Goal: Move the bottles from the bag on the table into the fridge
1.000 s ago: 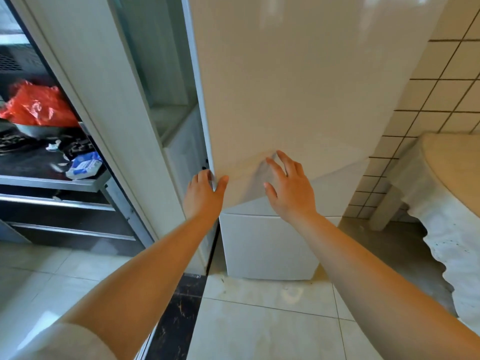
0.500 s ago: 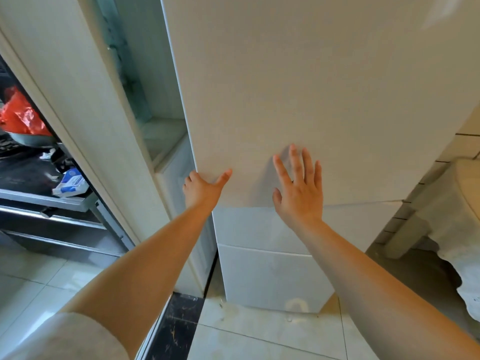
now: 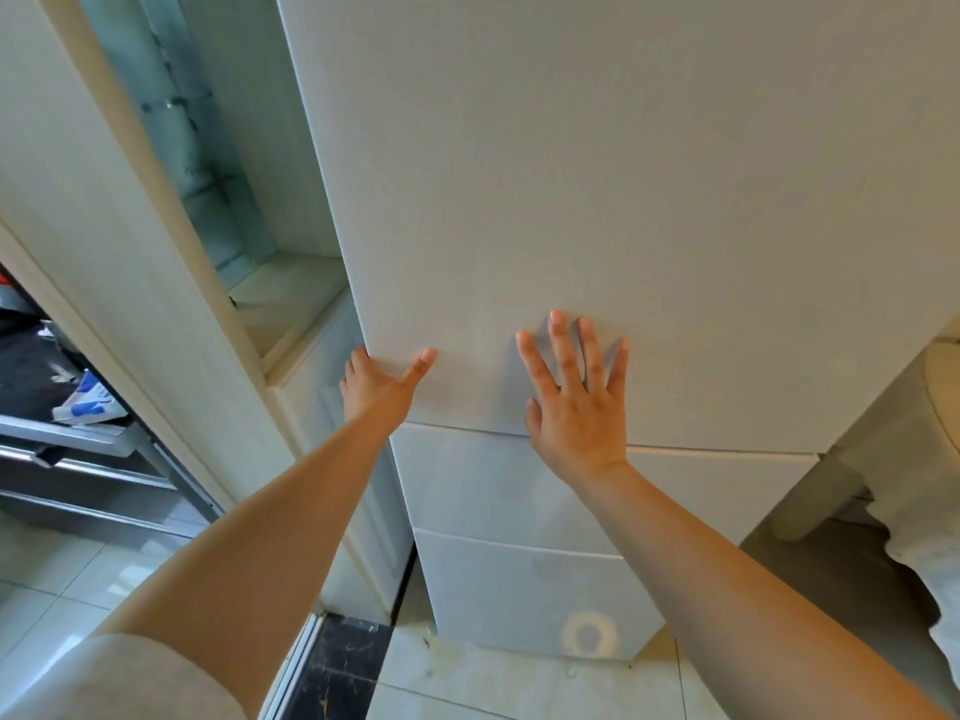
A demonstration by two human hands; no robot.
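The white fridge's upper door (image 3: 649,200) fills the middle and right of the view. My left hand (image 3: 382,387) grips the door's lower left corner, fingers behind the edge and thumb on the front. My right hand (image 3: 576,402) lies flat on the door face near its bottom edge, fingers straight and spread. Two white drawer fronts (image 3: 519,589) sit under the door. No bottles or bag are in view.
A white cabinet with a glass panel (image 3: 171,127) stands just left of the fridge. Far left, a dark metal shelf unit (image 3: 67,449) holds a blue-and-white packet (image 3: 85,405). A table with a white cloth (image 3: 924,537) is at the right edge. Pale floor tiles lie below.
The fridge door has swung toward shut and now fills more of the view. My right hand moved up and flattened on the door. The camera came closer.
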